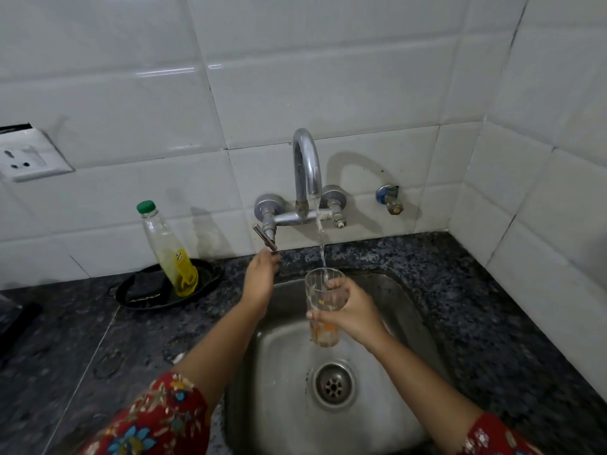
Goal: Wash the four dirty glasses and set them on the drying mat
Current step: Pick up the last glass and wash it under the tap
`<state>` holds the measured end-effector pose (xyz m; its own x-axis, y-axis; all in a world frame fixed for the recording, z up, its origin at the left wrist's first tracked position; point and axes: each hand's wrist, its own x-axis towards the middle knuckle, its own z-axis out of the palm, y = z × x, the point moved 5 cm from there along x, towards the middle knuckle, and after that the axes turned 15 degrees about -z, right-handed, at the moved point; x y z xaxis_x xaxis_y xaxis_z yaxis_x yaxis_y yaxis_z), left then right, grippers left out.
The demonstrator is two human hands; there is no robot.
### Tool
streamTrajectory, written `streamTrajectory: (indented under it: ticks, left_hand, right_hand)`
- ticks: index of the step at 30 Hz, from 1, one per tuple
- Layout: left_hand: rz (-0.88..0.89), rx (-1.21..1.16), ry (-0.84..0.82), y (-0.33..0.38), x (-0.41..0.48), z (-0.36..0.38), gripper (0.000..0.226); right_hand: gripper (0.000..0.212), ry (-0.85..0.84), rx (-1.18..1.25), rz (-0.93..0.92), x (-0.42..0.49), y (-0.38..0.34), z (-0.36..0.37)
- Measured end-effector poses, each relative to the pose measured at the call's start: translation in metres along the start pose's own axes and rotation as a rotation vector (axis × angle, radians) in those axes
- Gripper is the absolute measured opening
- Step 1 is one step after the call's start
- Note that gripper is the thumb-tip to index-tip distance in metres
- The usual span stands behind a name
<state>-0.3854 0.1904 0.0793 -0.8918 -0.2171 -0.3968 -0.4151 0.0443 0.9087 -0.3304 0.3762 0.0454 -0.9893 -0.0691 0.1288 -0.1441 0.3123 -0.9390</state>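
I see a clear ribbed glass [323, 307] with orange residue at its base, over a dull silver steel sink [289, 372]. The tabletop [476, 307] is speckled black-grey granite, the wall tiles [328, 77] glossy white. The bottle [169, 251] is clear with yellow liquid and a green cap. My sleeves [157, 421] are red with blue and cream flowers.

I wore red sleeves with a flower print, blue and yellow; the left sleeve [157, 418] and the right sleeve [496, 438] ended above my bare forearms. My hands had no rings.
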Motion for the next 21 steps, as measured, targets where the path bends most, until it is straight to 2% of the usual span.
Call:
streamTrajectory:
  ticks: [2,5,7,8,10,12,13,14,16,18,19,21]
  left_hand:
    - [0.022,0.054,-0.15,-0.028,-0.007,0.006,0.052]
    - [-0.012,0.166,-0.563,-0.055,-0.017,0.023,0.082]
    - [0.043,0.258,-0.721,-0.055,-0.027,0.035,0.087]
    - [0.101,0.292,-0.724,-0.051,-0.031,0.041,0.082]
    - [0.203,0.323,-0.625,-0.046,-0.031,0.046,0.066]
    - [0.231,0.349,-0.567,-0.048,-0.027,0.046,0.056]
    - [0.218,0.37,-0.553,-0.052,-0.023,0.044,0.054]
    - [0.207,0.395,-0.544,-0.056,-0.02,0.041,0.055]
    - [0.2,0.432,-0.541,-0.063,-0.013,0.037,0.065]
    - [0.222,0.491,-0.522,-0.064,-0.008,0.037,0.076]
    - [0.242,0.54,-0.491,-0.063,-0.008,0.038,0.078]
    - [0.288,0.571,-0.378,-0.06,-0.01,0.043,0.073]
  right_hand:
    - [0.068,-0.009,0.011,-0.019,0.002,-0.002,0.0]
    - [0.065,-0.013,0.064,-0.05,0.006,-0.005,0.0]
    - [0.062,-0.014,0.126,-0.053,0.007,-0.009,0.001]
    - [0.06,-0.032,0.162,-0.057,0.007,-0.01,0.004]
    - [0.067,-0.093,0.197,-0.065,0.002,-0.014,0.009]
    - [0.084,-0.117,0.042,-0.163,-0.003,-0.016,0.004]
    - [0.084,-0.133,-0.108,-0.266,-0.005,-0.021,-0.003]
    - [0.074,-0.189,-0.259,-0.41,-0.006,-0.027,-0.008]
    - [0.046,-0.466,-0.568,-0.729,-0.01,-0.038,-0.006]
    - [0.041,-0.768,-0.951,-0.988,-0.003,-0.032,0.002]
    - [0.042,-0.875,-1.135,-1.024,0.003,-0.027,0.007]
    - [0.036,-0.983,-1.37,-0.915,0.015,-0.022,0.02]
